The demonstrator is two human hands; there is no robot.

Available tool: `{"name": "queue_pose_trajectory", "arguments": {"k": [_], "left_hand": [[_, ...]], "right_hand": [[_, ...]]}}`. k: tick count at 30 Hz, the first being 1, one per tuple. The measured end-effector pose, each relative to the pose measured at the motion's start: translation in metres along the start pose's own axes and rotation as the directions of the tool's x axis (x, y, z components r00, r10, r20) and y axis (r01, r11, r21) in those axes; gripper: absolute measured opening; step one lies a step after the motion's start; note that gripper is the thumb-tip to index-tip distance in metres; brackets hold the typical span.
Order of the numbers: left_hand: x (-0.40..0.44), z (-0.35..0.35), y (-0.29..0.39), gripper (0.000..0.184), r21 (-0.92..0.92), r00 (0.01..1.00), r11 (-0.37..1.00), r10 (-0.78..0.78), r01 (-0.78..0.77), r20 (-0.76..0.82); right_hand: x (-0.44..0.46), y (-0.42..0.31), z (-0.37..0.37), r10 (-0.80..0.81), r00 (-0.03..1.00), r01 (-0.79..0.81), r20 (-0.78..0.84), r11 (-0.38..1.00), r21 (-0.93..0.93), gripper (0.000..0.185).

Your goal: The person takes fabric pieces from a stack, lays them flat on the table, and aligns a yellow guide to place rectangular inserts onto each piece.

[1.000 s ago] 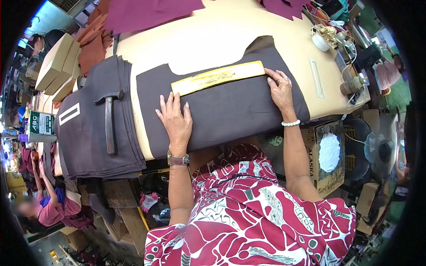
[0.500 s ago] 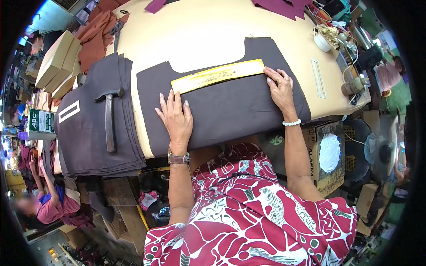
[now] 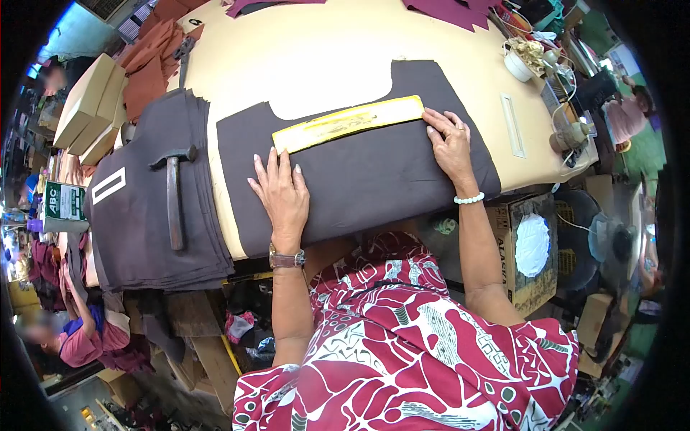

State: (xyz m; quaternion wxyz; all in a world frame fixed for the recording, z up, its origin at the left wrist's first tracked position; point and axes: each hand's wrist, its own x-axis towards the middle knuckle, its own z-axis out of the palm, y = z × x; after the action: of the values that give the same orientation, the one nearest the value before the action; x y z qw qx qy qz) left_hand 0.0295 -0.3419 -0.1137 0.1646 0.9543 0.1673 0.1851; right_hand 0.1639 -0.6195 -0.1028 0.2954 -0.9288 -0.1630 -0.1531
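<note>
A dark cut fabric panel (image 3: 374,176) with a curved neckline lies flat on the pale table. On it, just below the neckline, rests a long yellow strip (image 3: 348,123) with a worn, smudged middle; its material I cannot tell. My left hand (image 3: 282,200) lies on the fabric with fingers spread, the fingertips by the strip's left end. At the strip's right end, my right hand (image 3: 451,147) touches the corner with its fingertips, fingers stretched out. Neither hand is wrapped round anything.
To the left, a hammer (image 3: 174,194) and a small white rectangular frame (image 3: 108,185) lie on a stack of dark fabric (image 3: 154,244). Another frame (image 3: 513,126) is on the right. Cardboard boxes (image 3: 90,108) and a white bowl (image 3: 519,65) stand farther off. A person in pink (image 3: 93,341) is at left.
The view has shifted slightly, and more purple cloth shows at the top edge. Both hands stay in nearly the same place on the fabric and strip.
</note>
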Motion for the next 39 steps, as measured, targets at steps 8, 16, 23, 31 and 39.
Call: {"name": "queue_pose_trajectory", "arguments": {"k": [8, 16, 23, 31, 39], "left_hand": [[0.0004, -0.0017, -0.0002, 0.042, -0.059, 1.000, 0.998, -0.014, 0.013, -0.018], [0.0003, 0.0007, -0.0036, 0.043, -0.097, 0.999, 0.994, -0.043, 0.040, -0.026], [0.0001, 0.0000, -0.0022, 0.043, -0.083, 0.999, 0.996, -0.030, 0.028, -0.021], [0.0004, 0.0002, -0.0032, 0.045, -0.092, 0.999, 0.995, -0.041, 0.039, -0.018], [0.0001, 0.0009, -0.0024, 0.046, -0.077, 0.999, 0.996, -0.034, 0.032, -0.020]], "right_hand": [[0.0001, 0.0012, 0.0001, 0.007, 1.000, -0.008, 0.005, 1.000, 0.022, 0.027], [0.0008, -0.0008, -0.0006, 0.040, 0.998, -0.040, 0.053, 0.999, 0.011, 0.028], [0.0001, -0.0044, -0.0024, 0.053, 0.997, -0.053, 0.064, 0.999, -0.007, 0.028], [0.0004, 0.0013, 0.0000, 0.029, 0.999, -0.030, 0.043, 0.999, 0.035, 0.027], [-0.0004, -0.0032, -0.0018, 0.032, 0.997, -0.032, 0.067, 0.999, -0.002, 0.027]]}}
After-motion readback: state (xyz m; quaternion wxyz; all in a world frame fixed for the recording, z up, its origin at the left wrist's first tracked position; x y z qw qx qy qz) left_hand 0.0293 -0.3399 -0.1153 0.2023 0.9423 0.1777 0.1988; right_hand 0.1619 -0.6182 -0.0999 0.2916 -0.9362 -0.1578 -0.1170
